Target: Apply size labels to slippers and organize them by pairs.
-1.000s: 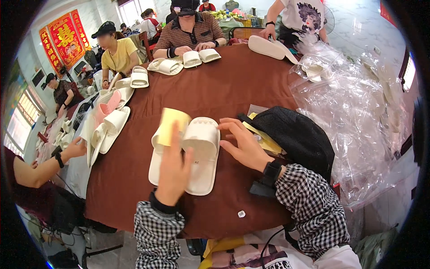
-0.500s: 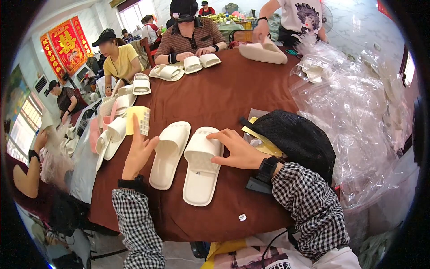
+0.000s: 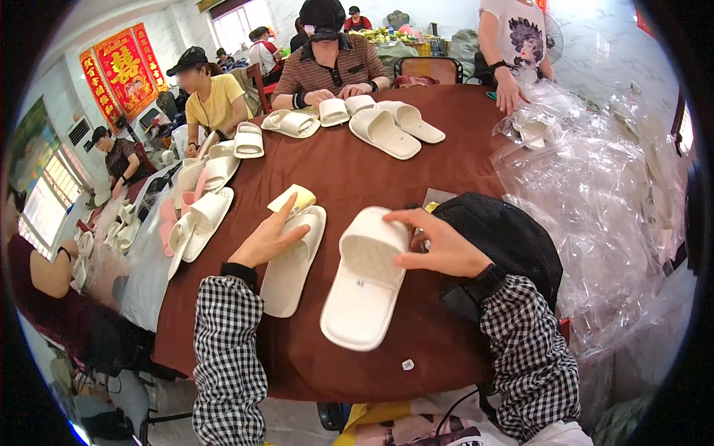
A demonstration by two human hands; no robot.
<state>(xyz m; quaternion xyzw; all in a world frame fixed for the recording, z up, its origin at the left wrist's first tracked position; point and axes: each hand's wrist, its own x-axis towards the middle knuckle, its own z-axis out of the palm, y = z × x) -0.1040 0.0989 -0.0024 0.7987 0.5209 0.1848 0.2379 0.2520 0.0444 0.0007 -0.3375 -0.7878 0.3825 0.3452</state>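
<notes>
A white open-toed slipper (image 3: 361,301) is pinched by my right hand (image 3: 450,245) at the side of its strap. This slipper looks tilted up off the brown tablecloth, with a small mark on its insole. Beside it, to the left, lies a second white slipper (image 3: 286,279). My left hand (image 3: 269,239) is at that slipper's left side, thumb spread over it. A yellow sticker sheet (image 3: 292,199), curled, is at the left fingertips and seems held between the fingers; it covers part of that slipper's strap.
A black mesh cap (image 3: 506,238) lies right of my right hand, before heaped clear plastic bags (image 3: 595,215). White slippers (image 3: 394,130) line the far edge; more, with pink ones (image 3: 169,223), are at left. A small round sticker (image 3: 407,365) lies near me. Co-workers sit across.
My right hand has tilted up the right slipper. The sticker sheet has moved right with my left hand. Across the table, a co-worker has put down a pair of slippers and drawn the hand back.
</notes>
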